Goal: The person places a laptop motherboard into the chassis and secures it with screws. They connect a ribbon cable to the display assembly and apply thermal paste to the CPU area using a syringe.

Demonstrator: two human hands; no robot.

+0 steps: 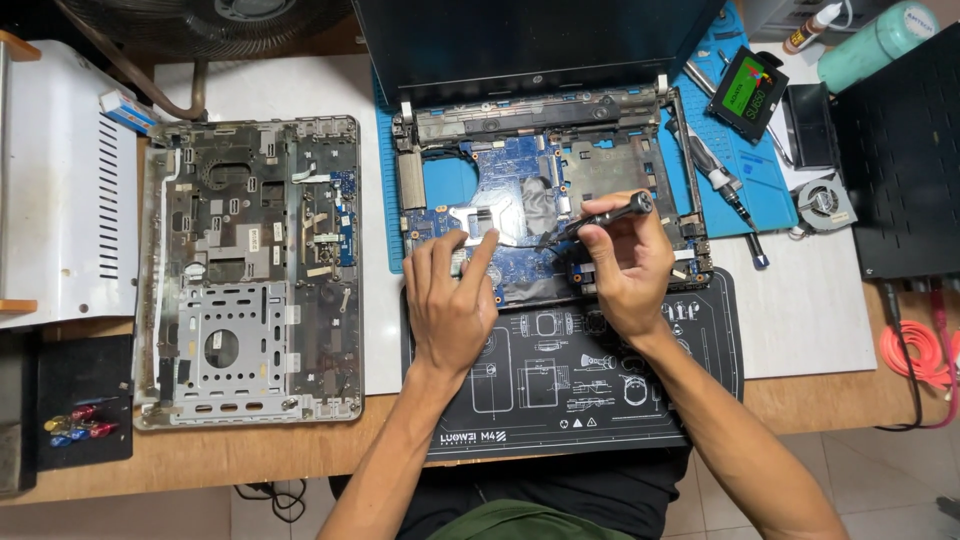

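Observation:
An opened laptop base with a blue circuit board lies in the middle of the desk, its dark screen tilted back. My left hand rests flat on the board's near left part, fingers by the bare chip socket. My right hand grips a slim dark screwdriver, tip pointing left and down onto the board near its centre.
A removed grey laptop cover lies upside down to the left. A black work mat is under my wrists, a blue mat with another screwdriver to the right. Small fan, solid-state drive, black box, red cable.

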